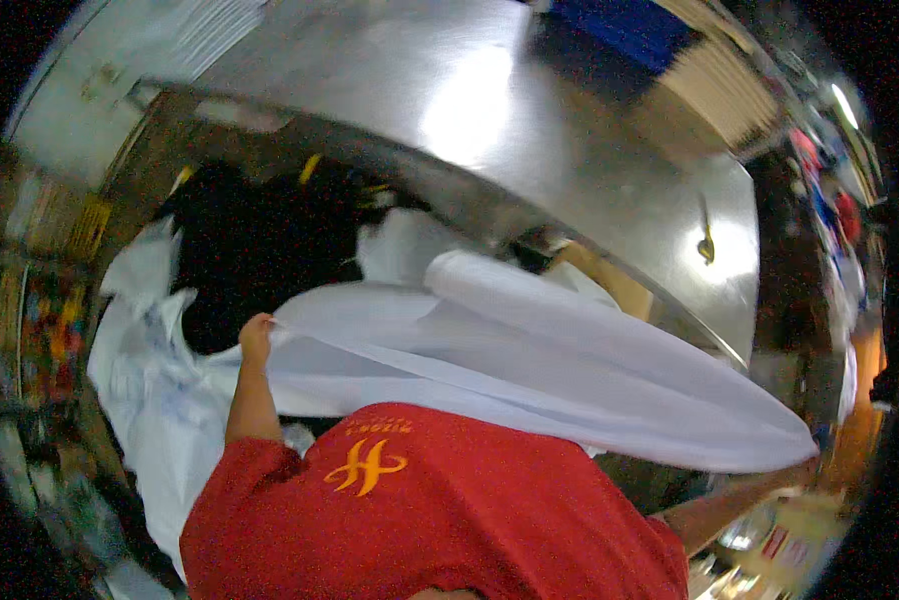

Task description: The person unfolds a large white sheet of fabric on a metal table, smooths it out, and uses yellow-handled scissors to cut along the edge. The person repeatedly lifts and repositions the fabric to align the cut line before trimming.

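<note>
A long white cloth (529, 340) is stretched across in front of my red shirt, between my two hands. Its left end is pinched by the closed fingers of my left hand (256, 335). Far to the right, my right hand (802, 472) holds the opposite end with the arm reaching out; its fingers are dim and partly hidden by the fabric. Part of the cloth is folded over along its upper side. More white cloth (159, 400) hangs in loose creases at the left, beside a large black bag or cart liner (269, 250).
Beyond the cloth stands a shiny metal table (369, 60). A stack of folded pale cloth (719, 90) and a blue item (624, 30) lie on its far right part. A small dark hooked object (706, 245) rests near its right end. Under its edge is a cardboard box (609, 280).
</note>
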{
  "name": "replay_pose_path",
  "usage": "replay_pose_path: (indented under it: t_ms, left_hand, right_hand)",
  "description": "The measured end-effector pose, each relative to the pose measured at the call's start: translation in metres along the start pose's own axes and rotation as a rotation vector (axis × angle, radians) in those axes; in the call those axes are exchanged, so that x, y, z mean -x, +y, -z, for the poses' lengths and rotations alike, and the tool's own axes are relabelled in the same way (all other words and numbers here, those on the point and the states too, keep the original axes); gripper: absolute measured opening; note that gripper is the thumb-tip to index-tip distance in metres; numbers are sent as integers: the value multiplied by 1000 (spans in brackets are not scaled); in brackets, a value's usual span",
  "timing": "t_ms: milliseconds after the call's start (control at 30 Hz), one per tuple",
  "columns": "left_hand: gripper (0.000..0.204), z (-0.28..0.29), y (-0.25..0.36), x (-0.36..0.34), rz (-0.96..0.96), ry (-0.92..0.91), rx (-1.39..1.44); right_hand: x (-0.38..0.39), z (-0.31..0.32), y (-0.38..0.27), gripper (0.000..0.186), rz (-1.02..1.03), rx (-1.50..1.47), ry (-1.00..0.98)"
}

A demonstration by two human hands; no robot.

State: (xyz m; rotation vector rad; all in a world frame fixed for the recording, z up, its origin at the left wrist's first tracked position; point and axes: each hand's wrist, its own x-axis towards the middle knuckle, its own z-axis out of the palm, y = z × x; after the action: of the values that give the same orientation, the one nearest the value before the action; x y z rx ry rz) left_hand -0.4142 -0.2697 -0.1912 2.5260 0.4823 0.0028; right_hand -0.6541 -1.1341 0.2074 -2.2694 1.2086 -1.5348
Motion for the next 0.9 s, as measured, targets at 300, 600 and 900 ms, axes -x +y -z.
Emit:
replay_pose_path:
  t_ms: [300, 600, 900]
  left_hand:
    - [23, 82, 503, 22, -1406, 39, 443]
    - [15, 62, 444, -114, -606, -199, -4]
    - [22, 40, 268, -135, -336, 13, -31]
  right_hand:
    - [69, -116, 137, 24, -278, -86, -64]
    - [33, -206, 214, 19, -215, 525, -299]
    - [9, -255, 261, 22, -195, 570, -413]
